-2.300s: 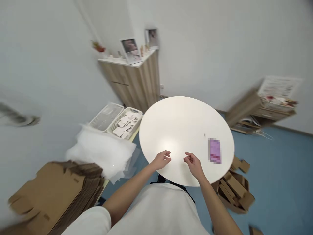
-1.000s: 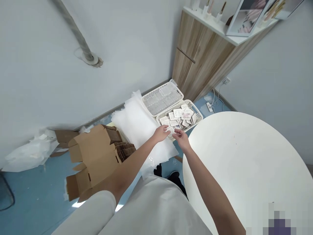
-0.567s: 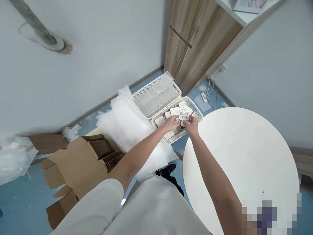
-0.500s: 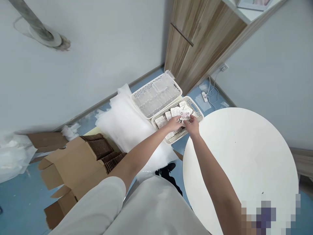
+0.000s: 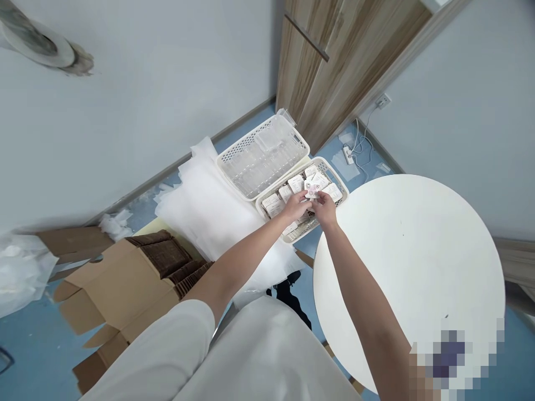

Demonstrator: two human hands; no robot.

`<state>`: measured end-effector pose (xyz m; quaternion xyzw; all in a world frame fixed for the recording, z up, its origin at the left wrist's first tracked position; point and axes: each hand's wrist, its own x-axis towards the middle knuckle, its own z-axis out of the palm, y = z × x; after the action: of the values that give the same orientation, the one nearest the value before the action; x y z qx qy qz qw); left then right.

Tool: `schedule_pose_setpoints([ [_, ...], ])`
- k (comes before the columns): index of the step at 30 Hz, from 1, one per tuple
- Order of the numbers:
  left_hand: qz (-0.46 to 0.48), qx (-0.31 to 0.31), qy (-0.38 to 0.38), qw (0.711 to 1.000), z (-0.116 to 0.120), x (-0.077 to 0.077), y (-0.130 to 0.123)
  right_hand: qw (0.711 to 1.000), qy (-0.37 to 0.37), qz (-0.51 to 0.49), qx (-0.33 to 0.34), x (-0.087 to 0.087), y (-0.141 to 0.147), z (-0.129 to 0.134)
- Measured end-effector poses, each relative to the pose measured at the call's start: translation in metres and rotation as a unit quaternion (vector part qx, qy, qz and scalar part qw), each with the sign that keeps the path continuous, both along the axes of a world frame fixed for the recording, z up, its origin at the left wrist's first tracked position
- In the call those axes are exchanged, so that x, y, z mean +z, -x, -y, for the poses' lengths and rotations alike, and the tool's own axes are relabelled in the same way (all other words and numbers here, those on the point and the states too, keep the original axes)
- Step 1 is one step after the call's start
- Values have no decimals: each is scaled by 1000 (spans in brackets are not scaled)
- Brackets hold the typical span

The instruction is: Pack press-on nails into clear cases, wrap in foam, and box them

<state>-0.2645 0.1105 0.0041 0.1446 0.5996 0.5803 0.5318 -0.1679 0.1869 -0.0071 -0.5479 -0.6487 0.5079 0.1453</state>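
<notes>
Blue floor (image 5: pixel 29 351) shows in patches round everything in this corner of a room. Nearest is the wearer's pale shirt (image 5: pixel 267 351), with flattened brown cardboard (image 5: pixel 125 278) piled to the left and a round white bench (image 5: pixel 438 245) on the right. On the bench's near right part lies a purple thing (image 5: pixel 449 356), too blocky to make out. White sheets (image 5: pixel 221 206) are heaped beyond the cardboard.

Farther in, the left hand (image 5: pixel 297 206) and right hand (image 5: pixel 325 210) meet over the near basket (image 5: pixel 309 227), fingers closed — each grip pinches the near edge of one small white card (image 5: pixel 312 188) with pinkish shapes on it. Below it, more printed cards (image 5: pixel 273 206) lie loose in that basket, their print too small to read.

Just past it, the far basket (image 5: pixel 234 153) holds clear plastic cases (image 5: pixel 263 164). Behind stands a wood-grain cabinet (image 5: pixel 334 67) — to its right, a white power strip (image 5: pixel 348 155) on the floor and a socket (image 5: pixel 383 101) in the wall
</notes>
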Motion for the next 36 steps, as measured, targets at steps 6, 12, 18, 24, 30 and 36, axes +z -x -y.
schedule_pose_setpoints([
  [6,68,57,-80,993,18,4,3,996,16,-68,-56,25,-6,15],
  [12,95,105,-153,978,46,20,-2,958,114,-225,-140,54,-17,50],
  [18,86,74,-174,978,81,47,-37,911,218,-322,-135,82,-42,92],
  [24,4,15,-163,987,120,71,-94,901,236,-329,-156,102,-111,126],
  [30,-145,-72,-118,980,136,98,-153,882,251,-349,-194,118,-199,154],
  [36,-259,-261,-120,922,130,118,-215,901,160,-341,-216,127,-268,181],
])
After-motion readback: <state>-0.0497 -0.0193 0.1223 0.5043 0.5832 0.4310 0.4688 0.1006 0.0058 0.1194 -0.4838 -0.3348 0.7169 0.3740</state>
